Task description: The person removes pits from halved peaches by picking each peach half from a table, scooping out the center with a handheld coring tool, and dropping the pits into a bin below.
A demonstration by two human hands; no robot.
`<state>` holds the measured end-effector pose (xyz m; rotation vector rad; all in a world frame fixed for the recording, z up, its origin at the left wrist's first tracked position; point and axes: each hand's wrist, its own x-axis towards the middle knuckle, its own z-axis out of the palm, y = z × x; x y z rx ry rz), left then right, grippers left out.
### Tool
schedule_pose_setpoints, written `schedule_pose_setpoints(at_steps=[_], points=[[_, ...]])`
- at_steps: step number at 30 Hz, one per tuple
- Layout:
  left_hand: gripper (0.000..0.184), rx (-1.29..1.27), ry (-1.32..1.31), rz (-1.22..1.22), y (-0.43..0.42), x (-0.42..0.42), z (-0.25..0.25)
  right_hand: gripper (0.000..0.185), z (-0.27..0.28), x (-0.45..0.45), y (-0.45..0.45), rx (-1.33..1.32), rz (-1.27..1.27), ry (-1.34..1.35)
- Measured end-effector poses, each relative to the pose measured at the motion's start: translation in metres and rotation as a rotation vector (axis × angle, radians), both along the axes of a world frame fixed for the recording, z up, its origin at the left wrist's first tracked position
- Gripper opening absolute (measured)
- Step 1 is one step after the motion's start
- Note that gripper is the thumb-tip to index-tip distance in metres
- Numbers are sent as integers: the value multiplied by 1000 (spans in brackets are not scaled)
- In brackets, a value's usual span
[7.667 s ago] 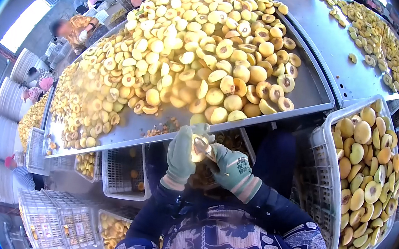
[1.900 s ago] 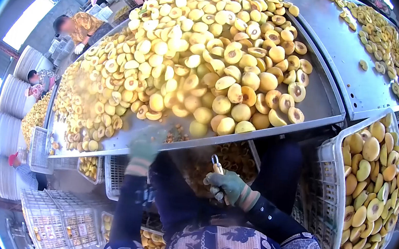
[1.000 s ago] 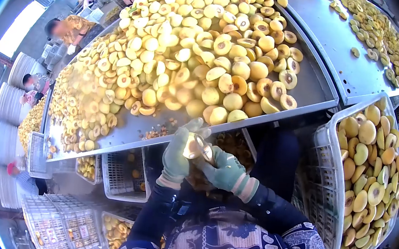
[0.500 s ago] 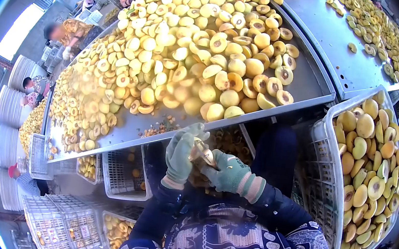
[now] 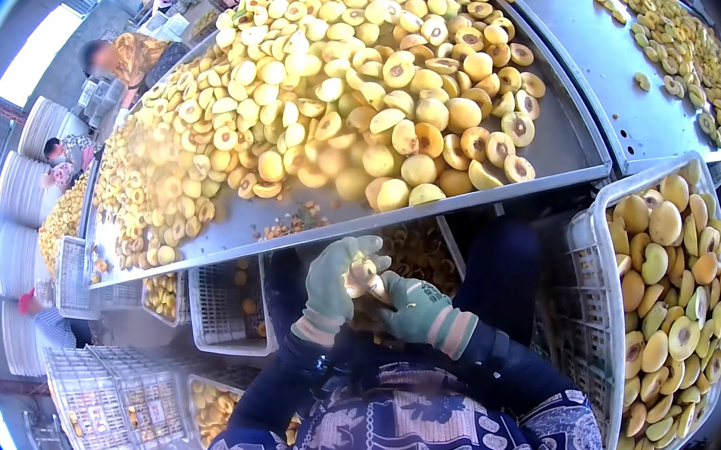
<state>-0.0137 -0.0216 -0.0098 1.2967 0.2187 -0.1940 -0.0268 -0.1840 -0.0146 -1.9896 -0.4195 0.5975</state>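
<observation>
In a green-grey work glove, my left hand (image 5: 331,284) is closed around a pale yellow apricot piece (image 5: 361,274), with the fingers curled over its far side. My right hand (image 5: 423,312), gloved the same way, is closed beside it, its thumb and fingertips close to the fruit. A narrow pale object between the two hands is partly hidden by the fingers, and I cannot make out its kind. Both hands are in front of the near rim of a metal table (image 5: 469,209), which bears a large heap of apricot halves (image 5: 331,88).
A white plastic crate (image 5: 594,243) full of apricot halves stands at the right. More crates (image 5: 231,308) are under and left of the table. Pits and scraps (image 5: 294,220) lie near the table's rim. Co-workers (image 5: 130,61) are along the far left side.
My left hand has turned slightly and its fingers have curled further over the fruit, showing more of its pale surface. My right hand stays close beside it.
</observation>
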Motion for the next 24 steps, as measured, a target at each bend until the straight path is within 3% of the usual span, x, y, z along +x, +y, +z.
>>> schedule_pose_setpoints(at_steps=[1,5,8,9,12,15,17,19,24], points=[[38,-106,98,23,0,2,-2,34,-9,0,1,-21,15,-24],[42,-77,168,-122,8,9,4,37,-23,1,-1,90,20,101],[45,-73,141,-121,5,14,7,37,-20,4,1,364,-37,534],[44,-28,-47,-61,1,10,2,35,-20,3,2,378,-56,490],[40,-40,-95,101,-4,-2,-8,31,-21,-7,11,419,-108,361],[37,-21,22,79,-2,-3,-1,31,-31,-6,13,170,8,195],[37,-8,35,71,-1,-1,-2,29,-19,1,8,256,42,409],[33,-53,-9,86,-1,0,-7,25,4,3,-2,483,69,860],[30,-106,0,105,-1,3,-10,21,10,7,-8,797,123,1175]])
